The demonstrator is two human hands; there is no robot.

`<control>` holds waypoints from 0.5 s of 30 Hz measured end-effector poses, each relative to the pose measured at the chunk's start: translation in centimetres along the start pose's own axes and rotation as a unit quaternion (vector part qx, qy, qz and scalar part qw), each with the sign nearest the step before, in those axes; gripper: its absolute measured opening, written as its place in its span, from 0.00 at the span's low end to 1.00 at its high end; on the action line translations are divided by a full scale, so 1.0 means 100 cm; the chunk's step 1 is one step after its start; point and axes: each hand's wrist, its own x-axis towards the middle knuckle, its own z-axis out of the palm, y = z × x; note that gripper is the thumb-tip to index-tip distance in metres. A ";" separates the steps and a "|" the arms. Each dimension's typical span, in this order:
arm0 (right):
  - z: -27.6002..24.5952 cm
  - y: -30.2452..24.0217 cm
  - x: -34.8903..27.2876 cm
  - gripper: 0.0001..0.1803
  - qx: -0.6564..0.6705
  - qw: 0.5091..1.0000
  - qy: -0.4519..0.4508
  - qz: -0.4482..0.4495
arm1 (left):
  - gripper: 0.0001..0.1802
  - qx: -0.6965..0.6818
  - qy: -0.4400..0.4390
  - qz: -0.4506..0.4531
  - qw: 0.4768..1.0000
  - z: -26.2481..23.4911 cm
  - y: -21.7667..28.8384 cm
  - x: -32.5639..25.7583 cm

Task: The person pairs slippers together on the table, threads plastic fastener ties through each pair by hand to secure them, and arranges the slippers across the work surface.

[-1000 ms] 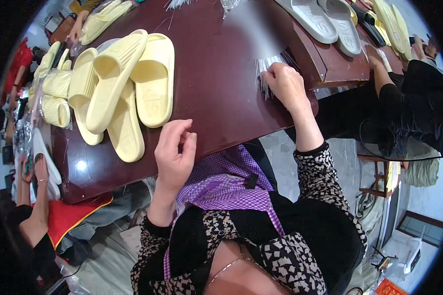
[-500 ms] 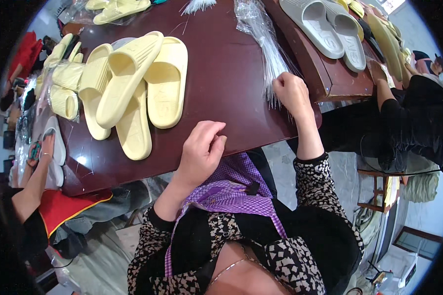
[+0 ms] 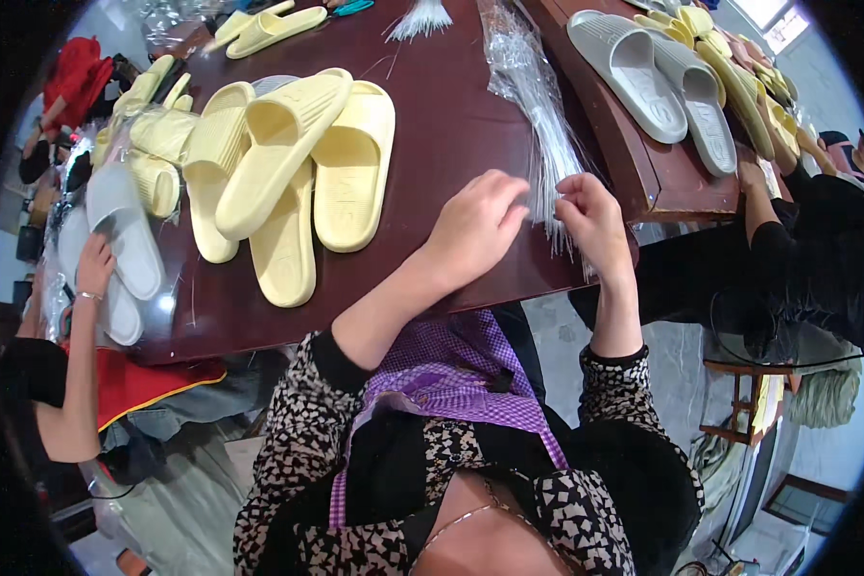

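Note:
A bundle of thin whitish plastic strands lies along the right part of the dark red table, its far part inside a clear plastic sleeve. Over the strands' loose near ends is my right hand, thumb and fingers pinched; whether a strand is between them is too small to see. Just left of it hovers my left hand, its fingers bent toward the thumb and slightly blurred. What it holds, if anything, stays hidden. Several pale yellow slide sandals lie overlapping to the left, untouched by either hand.
On the adjoining table at right rest grey slides and more yellow ones. At left, a co-worker's hand touches pale grey slides. Wrapped yellow slides lie behind it. Another strand bunch is at the far edge.
My left hand has moved right and away from me, up close to my right hand. The right hand has shifted slightly right and turned its fingers inward. The co-worker's pale slides have moved onto the table.

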 end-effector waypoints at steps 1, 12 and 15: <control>0.001 -0.001 0.000 0.09 0.002 1.000 -0.001 0.000 | 0.12 0.006 -0.009 -0.013 1.000 0.005 -0.005 0.006; 0.007 0.004 -0.007 0.09 0.105 0.993 -0.048 0.032 | 0.08 0.138 -0.031 0.127 0.982 0.035 -0.032 0.028; 0.004 0.004 -0.006 0.09 0.133 0.988 -0.064 0.041 | 0.07 0.152 -0.041 0.147 0.977 0.034 -0.034 0.029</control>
